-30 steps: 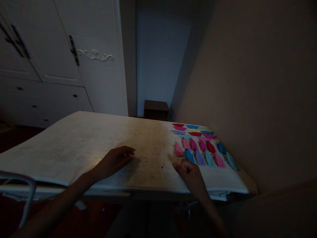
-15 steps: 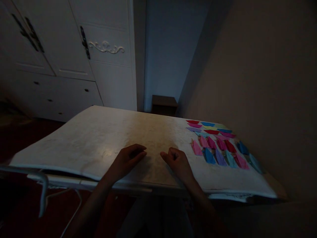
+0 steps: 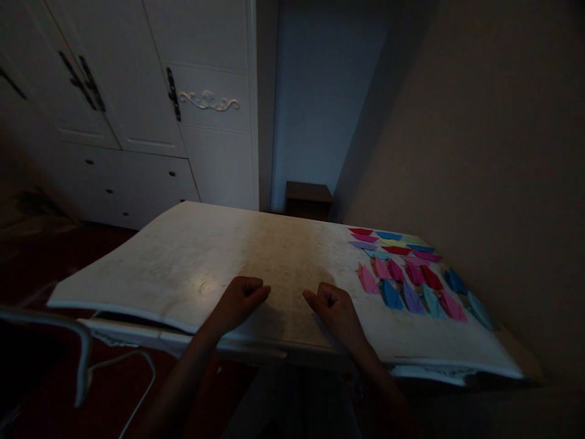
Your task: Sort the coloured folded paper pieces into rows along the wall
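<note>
My left hand [image 3: 241, 302] is curled into a loose fist above the near edge of the white table [image 3: 178, 256], thumb pointing inward. Across a short gap, my right hand [image 3: 336, 308] is closed the same way, its thumb toward the left. Neither fist shows anything in it. To the right of my right hand lie several folded paper pieces, boat-like in outline: a pink one [image 3: 367, 278], a blue one [image 3: 391, 294], a purple one [image 3: 412, 297] and a red one [image 3: 432, 277] among them. They sit in rows, apart from both hands.
A brown wall [image 3: 493, 152] runs along the table's right side. White cupboards [image 3: 219, 158] with dark handles stand behind at left. A low brown cabinet [image 3: 309, 192] is past the far edge. At lower left, a pale curved tube [image 3: 85, 360] and a white cable [image 3: 148, 384] show.
The fingers of my left hand have curled in from a looser, partly open shape. My right hand stays closed. The whole view has shifted slightly, so everything appears lower and farther right.
</note>
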The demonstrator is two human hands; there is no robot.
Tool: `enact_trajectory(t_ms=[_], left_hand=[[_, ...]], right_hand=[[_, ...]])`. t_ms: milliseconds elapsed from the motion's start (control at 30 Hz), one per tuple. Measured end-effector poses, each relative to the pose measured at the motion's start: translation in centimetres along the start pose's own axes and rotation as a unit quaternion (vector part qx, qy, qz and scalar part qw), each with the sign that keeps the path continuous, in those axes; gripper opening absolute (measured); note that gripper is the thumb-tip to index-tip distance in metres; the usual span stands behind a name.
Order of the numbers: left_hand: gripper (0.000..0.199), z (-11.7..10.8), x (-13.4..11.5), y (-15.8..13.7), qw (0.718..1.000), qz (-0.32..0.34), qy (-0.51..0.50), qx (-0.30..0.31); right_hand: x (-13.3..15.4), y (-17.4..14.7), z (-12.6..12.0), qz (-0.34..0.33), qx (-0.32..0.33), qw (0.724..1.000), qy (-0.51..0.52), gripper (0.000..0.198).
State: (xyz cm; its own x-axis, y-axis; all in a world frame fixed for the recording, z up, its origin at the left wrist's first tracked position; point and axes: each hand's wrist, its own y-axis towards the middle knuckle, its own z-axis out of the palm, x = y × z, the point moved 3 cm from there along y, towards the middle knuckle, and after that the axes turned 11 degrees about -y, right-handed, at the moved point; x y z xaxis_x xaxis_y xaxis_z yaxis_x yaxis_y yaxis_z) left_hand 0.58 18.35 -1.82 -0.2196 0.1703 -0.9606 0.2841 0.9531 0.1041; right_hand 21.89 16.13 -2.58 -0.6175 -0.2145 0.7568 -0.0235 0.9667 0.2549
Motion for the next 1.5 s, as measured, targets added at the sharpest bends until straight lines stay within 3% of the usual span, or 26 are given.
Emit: enact_trajectory(t_ms=[233,400,900,1500], left_hand=[[0.046,-0.3,0.4,0.4,0.999,0.001,-0.030,-0.022],[0.047,-0.7,0.8,0.5,0.996,0.004,-0.061,-0.072],[0.049,-1.4,2.2,0.7,0.964,-0.004,-0.223,-0.147],[0.049,-1.4,2.3,0.6,0.955,-0.004,-0.259,-0.143]], right_hand=[[0.1,0.3,0.0,-0.011,0.002,1.000,-0.017,0.042],[0.0,0.3,0.1,-0.013,0.008,0.999,-0.037,0.041],[0.0,0.2,0.4,-0.053,0.011,0.995,-0.080,0.041],[0.2,0.2,0.4,-0.043,0.008,0.995,-0.095,0.042]])
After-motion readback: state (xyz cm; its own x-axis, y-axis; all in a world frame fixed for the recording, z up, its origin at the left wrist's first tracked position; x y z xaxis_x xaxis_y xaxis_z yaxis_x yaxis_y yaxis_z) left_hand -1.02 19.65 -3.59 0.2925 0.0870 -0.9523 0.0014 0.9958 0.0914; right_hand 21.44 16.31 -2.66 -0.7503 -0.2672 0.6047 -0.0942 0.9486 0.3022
